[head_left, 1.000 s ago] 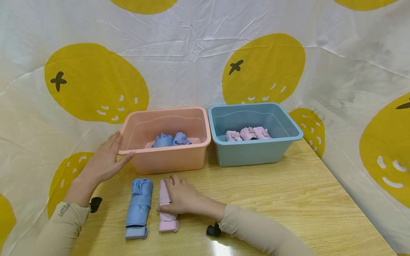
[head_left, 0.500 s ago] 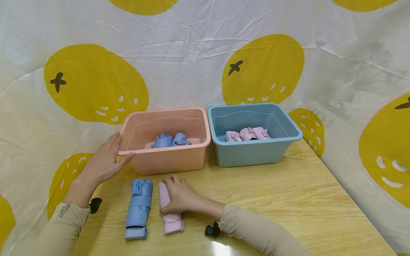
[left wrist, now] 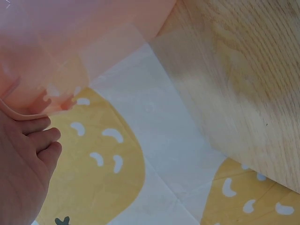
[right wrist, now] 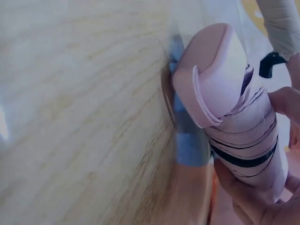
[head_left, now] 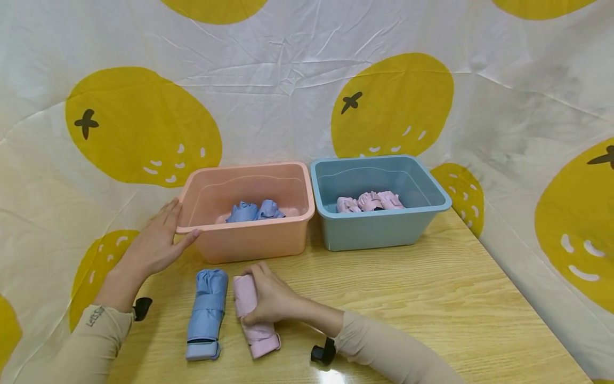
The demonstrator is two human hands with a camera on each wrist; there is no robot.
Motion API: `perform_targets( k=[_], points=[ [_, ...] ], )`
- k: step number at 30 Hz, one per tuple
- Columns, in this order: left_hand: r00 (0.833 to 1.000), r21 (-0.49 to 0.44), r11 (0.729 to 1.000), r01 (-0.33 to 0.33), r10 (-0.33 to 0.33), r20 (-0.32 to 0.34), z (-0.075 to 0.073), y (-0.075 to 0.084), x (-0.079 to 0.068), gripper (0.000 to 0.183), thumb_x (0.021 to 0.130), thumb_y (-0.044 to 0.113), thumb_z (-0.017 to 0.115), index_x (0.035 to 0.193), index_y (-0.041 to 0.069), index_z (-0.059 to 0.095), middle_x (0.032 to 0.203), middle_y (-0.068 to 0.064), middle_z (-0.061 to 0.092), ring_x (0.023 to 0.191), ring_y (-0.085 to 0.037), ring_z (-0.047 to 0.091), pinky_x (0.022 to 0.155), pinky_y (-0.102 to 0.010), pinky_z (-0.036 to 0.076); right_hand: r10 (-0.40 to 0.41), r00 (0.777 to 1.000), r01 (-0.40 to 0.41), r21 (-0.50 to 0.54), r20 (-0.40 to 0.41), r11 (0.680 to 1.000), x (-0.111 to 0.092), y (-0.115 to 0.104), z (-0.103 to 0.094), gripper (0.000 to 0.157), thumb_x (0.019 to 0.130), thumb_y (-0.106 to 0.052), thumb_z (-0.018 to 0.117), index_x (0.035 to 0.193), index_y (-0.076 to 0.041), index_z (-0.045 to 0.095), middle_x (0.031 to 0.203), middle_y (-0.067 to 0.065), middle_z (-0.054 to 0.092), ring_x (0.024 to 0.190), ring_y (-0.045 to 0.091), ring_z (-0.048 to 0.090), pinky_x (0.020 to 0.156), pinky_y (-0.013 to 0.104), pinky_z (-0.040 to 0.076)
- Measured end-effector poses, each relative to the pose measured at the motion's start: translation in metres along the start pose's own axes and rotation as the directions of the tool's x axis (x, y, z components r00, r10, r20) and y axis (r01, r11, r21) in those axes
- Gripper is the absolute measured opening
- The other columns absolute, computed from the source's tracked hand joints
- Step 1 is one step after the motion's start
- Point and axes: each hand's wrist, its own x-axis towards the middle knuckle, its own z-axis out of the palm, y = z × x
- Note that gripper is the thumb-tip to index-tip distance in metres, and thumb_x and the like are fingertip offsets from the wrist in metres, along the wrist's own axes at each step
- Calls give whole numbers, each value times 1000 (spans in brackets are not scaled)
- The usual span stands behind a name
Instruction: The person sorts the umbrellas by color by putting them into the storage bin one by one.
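Note:
My right hand [head_left: 274,296] grips a folded pink umbrella [head_left: 245,295] around its middle, thumb on one side and fingers on the other. In the right wrist view, the umbrella's handle end [right wrist: 218,70] with its wrist loop points toward the camera, over the wooden table. Left of it a folded blue umbrella [head_left: 207,309] lies on the table. My left hand [head_left: 150,246] rests with straight fingers at the left front corner of the peach bin [head_left: 254,242], its thumb along the front rim. Two blue umbrellas [head_left: 243,212] lie inside that bin.
A blue bin [head_left: 374,232] stands right beside the peach one, with three pink umbrellas [head_left: 370,201] in it. Behind both bins hangs a white cloth [head_left: 283,106] with yellow fruit prints. The table's right edge [head_left: 523,298] runs diagonally toward the front.
My right hand has closed around the pink umbrella and turned it, its handle end swinging to the right and toward me. The left hand has stayed at the peach bin.

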Motion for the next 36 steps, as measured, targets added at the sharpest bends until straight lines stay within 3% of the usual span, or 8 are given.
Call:
perform_targets(
  k=[5,11,19,26,31,33,36],
  points=[
    [1000,-2,1000,5,-5,5,-1,1,-1,98,105,58,49,163,-8,6,169,-33,11,153,-55,17,117,-73,23,-33,999,35,71,-28,997,-9,-3,-5,90,64,-17,99,140,-17,49,130,-4,47,104,6,53,83,18,50],
    [1000,-2,1000,3,-3,4,-1,1,0,98,105,58,49,163,-8,6,169,-33,11,152,-55,17,117,-73,23,-89,989,99,79,-119,992,-19,-5,-13,92,62,-12,96,139,-19,46,137,-3,43,108,9,55,84,20,50],
    [1000,-9,1000,8,-8,6,-1,1,-1,98,105,58,49,163,-7,5,169,-33,10,153,-55,16,118,-73,22,-144,967,183,177,-211,967,-26,-8,-38,93,63,-8,96,140,-20,44,141,0,40,115,15,54,91,25,52],
    [1000,-4,1000,17,-17,12,0,1,0,99,104,59,49,163,-7,4,169,-32,8,153,-55,15,118,-73,21,-210,923,291,224,-323,930,-31,-7,-68,95,62,-2,95,141,-13,43,143,5,40,124,21,48,97,35,53],
    [1000,-1,1000,17,-17,12,0,0,1,99,104,59,48,163,-6,4,170,-31,8,153,-55,16,117,-73,22,-268,861,378,191,-432,906,-34,-5,-90,94,61,2,94,140,-7,44,144,12,43,136,24,43,106,40,50],
    [1000,0,1000,17,-17,11,0,0,0,99,104,59,48,163,-6,4,170,-31,8,153,-55,16,117,-74,22,-281,840,410,202,-464,889,-35,-4,-100,94,62,5,93,142,-6,43,147,15,41,138,27,43,106,42,51],
    [1000,-2,1000,19,-19,13,0,1,0,99,104,59,49,163,-6,4,170,-31,7,153,-55,15,117,-74,22,-259,833,427,271,-488,863,-37,-1,-115,95,64,10,90,144,-7,41,151,14,37,132,31,48,96,44,59]
  ],
)
